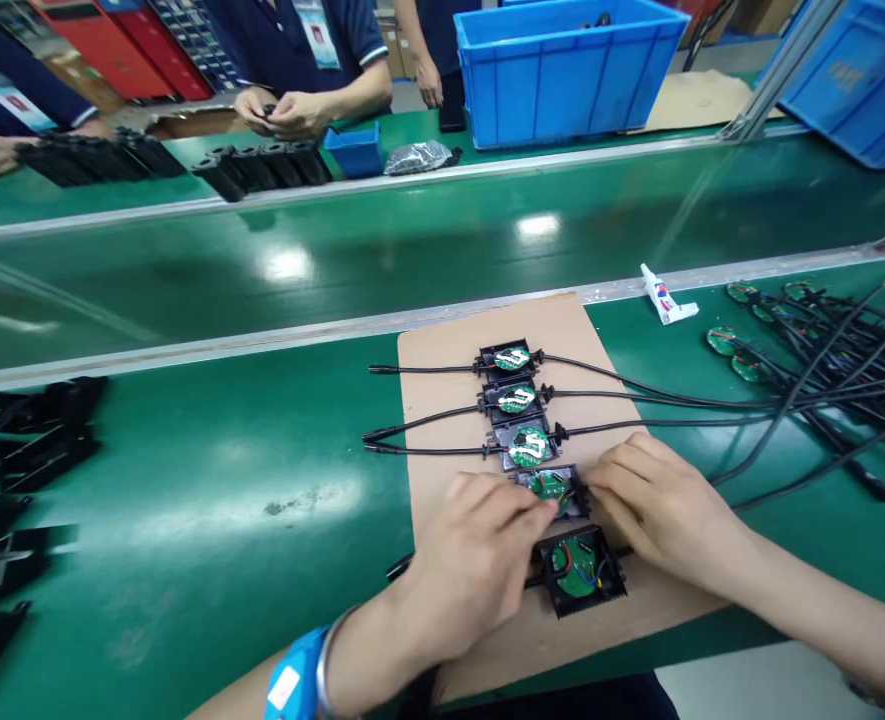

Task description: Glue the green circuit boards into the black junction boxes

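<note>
My left hand [479, 545], fingers curled, reaches over the left side of a black plastic housing [578, 492]. Its fingertips touch or hover over the green circuit board [548, 487] inside; whatever it pinches is hidden. At the housing's right end my right hand [659, 505] is closed in a pinch on a black cable [749, 502], which emerges behind the knuckles. Nearer me lies another open housing [614, 590] with a round green board [575, 568] and coloured wires. Farther away, three housings hold boards bearing white paste, such as this board [528, 446].
Cardboard [457, 660] lies beneath the housings. Cabled circuit boards [723, 341] are heaped at right, near a white tube [665, 297]. Black housings [29, 440] line the left. Beyond the green conveyor [412, 245] are co-workers' hands [292, 112] and a blue crate [562, 90].
</note>
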A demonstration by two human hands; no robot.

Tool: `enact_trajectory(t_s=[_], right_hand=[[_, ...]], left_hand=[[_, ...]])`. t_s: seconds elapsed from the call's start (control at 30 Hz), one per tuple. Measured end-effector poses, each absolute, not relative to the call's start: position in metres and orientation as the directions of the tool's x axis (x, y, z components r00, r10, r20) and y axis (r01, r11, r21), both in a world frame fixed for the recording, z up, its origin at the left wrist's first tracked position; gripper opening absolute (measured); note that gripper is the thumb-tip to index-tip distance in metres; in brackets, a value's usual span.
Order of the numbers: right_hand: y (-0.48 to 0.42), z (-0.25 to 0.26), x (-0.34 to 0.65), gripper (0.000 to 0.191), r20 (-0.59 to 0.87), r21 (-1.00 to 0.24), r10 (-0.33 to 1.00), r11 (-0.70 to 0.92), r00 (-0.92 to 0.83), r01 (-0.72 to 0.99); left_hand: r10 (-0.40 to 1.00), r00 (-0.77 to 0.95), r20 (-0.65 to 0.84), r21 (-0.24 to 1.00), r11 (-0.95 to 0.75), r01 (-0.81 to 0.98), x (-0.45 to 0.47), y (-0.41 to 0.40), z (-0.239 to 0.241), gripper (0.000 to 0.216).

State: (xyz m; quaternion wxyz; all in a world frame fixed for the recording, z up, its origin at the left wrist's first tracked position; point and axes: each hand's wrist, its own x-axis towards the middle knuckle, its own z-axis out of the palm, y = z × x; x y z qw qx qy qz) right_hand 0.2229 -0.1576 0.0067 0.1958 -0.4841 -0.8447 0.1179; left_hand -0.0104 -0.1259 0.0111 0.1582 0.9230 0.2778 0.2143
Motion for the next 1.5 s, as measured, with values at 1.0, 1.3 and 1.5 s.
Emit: enact_trajectory(t_s=[1.0,1.3,1.5], right_hand=[[-0.110,-0.005,0.243,0.016,0.169,-0.503,0.898,0.434,-0.407,0.747],[-0.125,0.042,0.222,0.025,0.076,-0.338,0.830,0.543,-0.553,0.769],[-0.110,0.034,0.207,0.021,-0.020,-0.207,0.800,0.584,-0.600,0.785]], left_hand=[[0.738,0.657,0.157,0.497,-0.633,0.593,-0.042,-0.065,-0.001,0.005],[0.737,0.657,0.161,0.439,-0.650,0.621,-0.035,-0.081,0.014,0.020],[0.728,0.673,0.132,0.318,-0.674,0.667,-0.024,-0.075,0.005,0.021]])
